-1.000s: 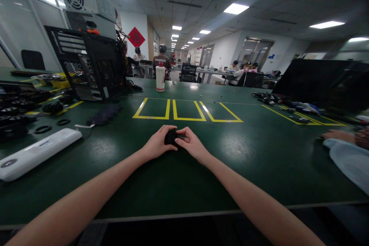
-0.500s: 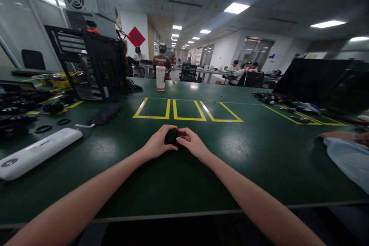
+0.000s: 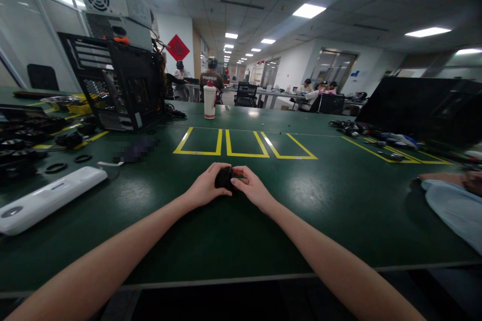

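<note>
Over the green tabletop, in the middle of the view, I have a small black boxy object whose exact kind I cannot make out. My left hand wraps round its left side, thumb below and fingers above. On its right edge rest the thumb and fingertips of my right hand, curled in a loose grip. Fingers cover much of the object.
Yellow tape outlines lie beyond my hands. At left are a white oblong device, black rings and an open computer case. A tumbler stands behind. Someone's light-blue sleeve rests at right.
My right hand's fingers have shifted slightly at the object's right edge. My left hand and the black object stay almost where they were.
</note>
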The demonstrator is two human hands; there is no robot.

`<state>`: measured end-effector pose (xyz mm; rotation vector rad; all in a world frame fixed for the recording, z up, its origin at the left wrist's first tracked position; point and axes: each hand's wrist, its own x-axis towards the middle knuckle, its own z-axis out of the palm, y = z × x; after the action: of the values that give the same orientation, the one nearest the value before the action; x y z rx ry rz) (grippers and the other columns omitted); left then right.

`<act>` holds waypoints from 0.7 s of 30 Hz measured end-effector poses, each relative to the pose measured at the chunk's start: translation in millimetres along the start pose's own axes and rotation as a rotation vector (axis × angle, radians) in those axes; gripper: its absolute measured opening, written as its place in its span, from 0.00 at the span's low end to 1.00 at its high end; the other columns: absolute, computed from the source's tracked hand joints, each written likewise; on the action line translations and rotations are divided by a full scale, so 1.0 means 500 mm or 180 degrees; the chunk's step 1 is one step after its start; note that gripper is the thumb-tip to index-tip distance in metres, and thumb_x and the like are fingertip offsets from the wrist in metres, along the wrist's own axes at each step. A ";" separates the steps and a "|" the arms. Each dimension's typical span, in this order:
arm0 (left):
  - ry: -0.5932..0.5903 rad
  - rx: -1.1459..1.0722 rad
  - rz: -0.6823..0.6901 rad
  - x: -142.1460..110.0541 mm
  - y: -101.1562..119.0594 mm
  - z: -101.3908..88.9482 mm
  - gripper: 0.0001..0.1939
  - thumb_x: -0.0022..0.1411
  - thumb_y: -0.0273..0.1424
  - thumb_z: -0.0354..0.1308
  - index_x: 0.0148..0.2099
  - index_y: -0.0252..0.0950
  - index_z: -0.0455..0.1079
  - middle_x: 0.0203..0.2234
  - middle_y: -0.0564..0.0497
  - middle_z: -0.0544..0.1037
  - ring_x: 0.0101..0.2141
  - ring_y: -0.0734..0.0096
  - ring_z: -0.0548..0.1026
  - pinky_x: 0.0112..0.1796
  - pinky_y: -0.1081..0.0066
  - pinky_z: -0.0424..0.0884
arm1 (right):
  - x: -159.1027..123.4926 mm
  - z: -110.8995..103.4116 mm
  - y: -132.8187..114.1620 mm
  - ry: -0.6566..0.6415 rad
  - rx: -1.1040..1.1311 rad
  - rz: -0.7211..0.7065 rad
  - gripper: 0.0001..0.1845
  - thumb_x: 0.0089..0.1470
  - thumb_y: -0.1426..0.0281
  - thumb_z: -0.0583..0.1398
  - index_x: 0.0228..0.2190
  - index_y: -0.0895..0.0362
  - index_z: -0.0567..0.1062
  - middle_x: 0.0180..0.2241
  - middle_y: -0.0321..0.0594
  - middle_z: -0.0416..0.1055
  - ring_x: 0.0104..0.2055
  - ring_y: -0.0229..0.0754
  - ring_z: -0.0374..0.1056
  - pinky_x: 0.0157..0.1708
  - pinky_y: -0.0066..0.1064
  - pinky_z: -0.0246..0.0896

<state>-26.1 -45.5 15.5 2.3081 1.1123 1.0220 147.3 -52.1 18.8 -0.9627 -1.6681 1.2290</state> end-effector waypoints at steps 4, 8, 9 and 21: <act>-0.0022 -0.0022 0.0010 -0.001 0.000 -0.001 0.32 0.43 0.32 0.64 0.51 0.41 0.56 0.45 0.49 0.64 0.46 0.61 0.65 0.45 0.59 0.63 | 0.001 -0.002 0.002 -0.0131 -0.0031 0.0006 0.17 0.48 0.67 0.56 0.42 0.55 0.65 0.44 0.41 0.64 0.43 0.41 0.64 0.45 0.39 0.59; -0.0019 0.0017 0.0013 -0.001 0.000 -0.001 0.32 0.43 0.32 0.64 0.51 0.41 0.56 0.45 0.49 0.64 0.46 0.61 0.65 0.45 0.60 0.63 | 0.001 0.000 0.006 -0.0151 0.0146 -0.0129 0.15 0.46 0.69 0.58 0.38 0.56 0.64 0.42 0.39 0.63 0.43 0.40 0.65 0.45 0.37 0.60; -0.0009 0.0036 0.0010 -0.001 -0.001 -0.001 0.32 0.43 0.32 0.64 0.51 0.41 0.55 0.45 0.49 0.64 0.46 0.61 0.65 0.45 0.60 0.63 | 0.001 0.001 0.006 -0.0133 0.0175 -0.0157 0.15 0.45 0.69 0.59 0.37 0.55 0.64 0.42 0.39 0.63 0.43 0.40 0.65 0.45 0.36 0.60; -0.0010 0.0053 0.0015 0.000 -0.001 -0.001 0.32 0.43 0.33 0.64 0.50 0.41 0.55 0.45 0.49 0.64 0.46 0.61 0.65 0.45 0.60 0.63 | 0.001 -0.002 0.000 -0.0027 0.0036 -0.0084 0.16 0.47 0.68 0.57 0.41 0.55 0.65 0.43 0.40 0.63 0.42 0.39 0.65 0.45 0.37 0.58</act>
<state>-26.8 -45.1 15.3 2.3257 1.1188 1.0141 147.8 -51.5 19.0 -0.9270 -1.6739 1.2252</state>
